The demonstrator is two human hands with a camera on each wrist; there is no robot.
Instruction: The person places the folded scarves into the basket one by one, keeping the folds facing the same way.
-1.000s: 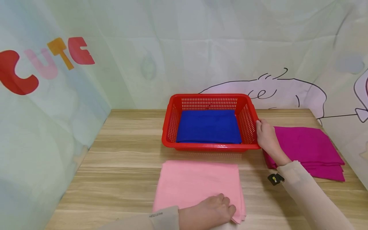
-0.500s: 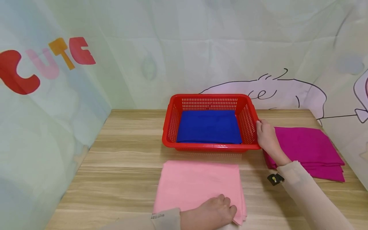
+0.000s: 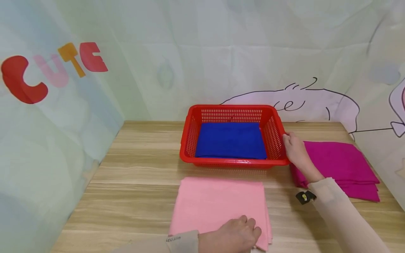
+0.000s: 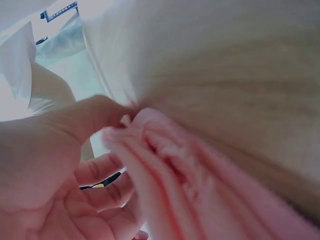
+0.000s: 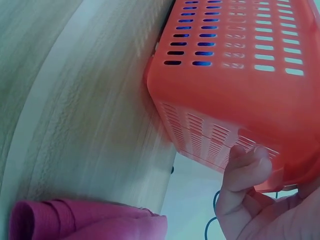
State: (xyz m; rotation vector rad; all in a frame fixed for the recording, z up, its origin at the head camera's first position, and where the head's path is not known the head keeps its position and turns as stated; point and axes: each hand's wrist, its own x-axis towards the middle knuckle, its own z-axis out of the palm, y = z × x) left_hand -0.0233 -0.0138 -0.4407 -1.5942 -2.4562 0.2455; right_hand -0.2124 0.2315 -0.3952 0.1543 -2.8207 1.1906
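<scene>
A folded pink cloth (image 3: 218, 202) lies at the front of the table. My left hand (image 3: 231, 236) pinches its near right edge; in the left wrist view the thumb and fingers hold several layers of the cloth (image 4: 185, 175). Behind it stands a red plastic basket (image 3: 234, 161) with slotted walls. A folded blue cloth (image 3: 231, 140) lies flat inside it. My right hand (image 3: 297, 151) grips the basket's right rim. In the right wrist view, curled fingers (image 5: 245, 172) show under the rim, beside the slotted wall.
A folded magenta cloth (image 3: 341, 161) lies on the right of the wooden table (image 3: 133, 168), just beyond my right hand and partly behind the forearm. A printed fabric backdrop (image 3: 152, 70) rises directly behind the table and along its sides.
The head view has shifted very slightly. Both hands keep their holds on the pink cloth and the basket, and neither thing has visibly moved on the table.
</scene>
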